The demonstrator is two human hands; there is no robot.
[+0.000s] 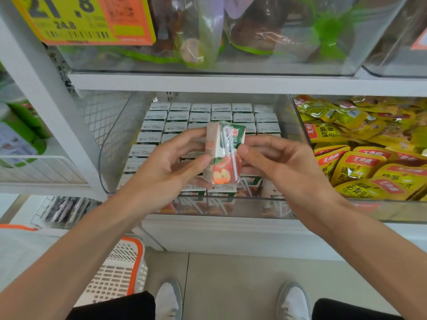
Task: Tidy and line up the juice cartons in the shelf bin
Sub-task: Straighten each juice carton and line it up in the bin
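I hold one small apple juice carton [225,153] upright above the clear shelf bin [231,204]; a straw is stuck to its front. My left hand [166,167] grips its left side with thumb and fingers. My right hand [275,165] pinches its right edge, thumb at the front. Below, several rows of juice cartons [198,117] stand in the bin with their white tops up. At the front of the bin a few cartons [250,183] show their printed faces.
A bin of yellow snack packets [360,158] sits to the right. Above is a shelf with clear bags [265,35] and a yellow price tag [80,19]. A white and orange basket [120,271] stands on the floor at the left, by my feet.
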